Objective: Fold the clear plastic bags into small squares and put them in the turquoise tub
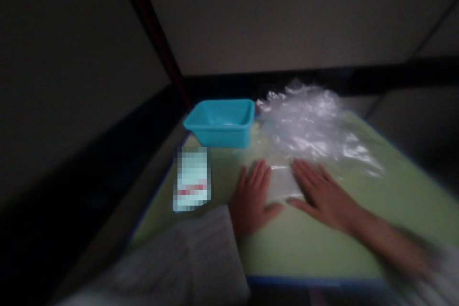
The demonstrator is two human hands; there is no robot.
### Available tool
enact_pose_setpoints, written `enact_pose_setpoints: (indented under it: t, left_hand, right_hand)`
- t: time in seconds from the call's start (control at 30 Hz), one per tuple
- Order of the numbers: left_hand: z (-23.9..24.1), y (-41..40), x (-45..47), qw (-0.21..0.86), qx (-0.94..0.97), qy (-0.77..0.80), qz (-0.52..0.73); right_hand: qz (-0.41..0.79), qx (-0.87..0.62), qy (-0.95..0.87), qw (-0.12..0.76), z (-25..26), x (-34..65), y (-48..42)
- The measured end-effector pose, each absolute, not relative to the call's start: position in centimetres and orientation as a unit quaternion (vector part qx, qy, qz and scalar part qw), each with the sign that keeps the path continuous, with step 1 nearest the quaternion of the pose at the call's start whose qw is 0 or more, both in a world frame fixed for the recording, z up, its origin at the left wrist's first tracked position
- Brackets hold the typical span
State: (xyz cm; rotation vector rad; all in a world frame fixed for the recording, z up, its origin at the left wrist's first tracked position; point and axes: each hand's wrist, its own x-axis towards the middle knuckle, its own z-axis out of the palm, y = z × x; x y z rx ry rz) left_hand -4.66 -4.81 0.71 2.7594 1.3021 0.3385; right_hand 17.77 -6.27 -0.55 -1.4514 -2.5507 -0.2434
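Note:
A clear plastic bag or sheet, folded flat, lies on the green table between my two hands. My left hand rests palm down at its left edge, fingers stretched forward and thumb pointing right. On the other side, my right hand presses flat on its right edge, fingers extended and slightly apart. Neither hand is closed around anything. Parts of the folded plastic are hidden under the fingers, and the picture is dim and a little blurred.
Beyond my hands a crumpled heap of clear plastic covers the back right of the table. A turquoise plastic basin stands at the back left. In front of it lies a pixelated, bright phone-like rectangle. A wall rises behind the table.

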Motion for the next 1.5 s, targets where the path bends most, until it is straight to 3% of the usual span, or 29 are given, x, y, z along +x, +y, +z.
enact_pose_setpoints:
  t: [0.33, 0.57, 1.03, 1.27, 1.5]
  left_hand:
    - [1.3, -4.7, -5.4, 0.09, 0.884, 0.431, 0.159]
    - [1.5, -4.5, -5.5, 0.1, 0.873, 0.448, 0.163]
    - [0.8, -3.0, -6.1, 0.065, 0.847, 0.482, 0.215]
    - [0.4, -3.2, -6.1, 0.056, 0.849, 0.458, 0.259]
    - [0.6, -3.4, -6.1, 0.059, 0.842, 0.451, 0.29]
  right_hand:
    - [0.022, -0.419, -0.894, 0.155, 4.6, 20.1, -6.0]
    - [0.069, -0.373, -0.92, 0.102, 4.4, 21.1, -5.3]
    - [0.243, -0.272, -0.926, 0.094, 4.9, 18.8, -7.0]
    - [0.164, -0.458, -0.84, 0.239, 3.3, 20.9, -5.3]
    - [0.216, -0.494, -0.812, 0.224, 3.5, 20.7, -5.0]
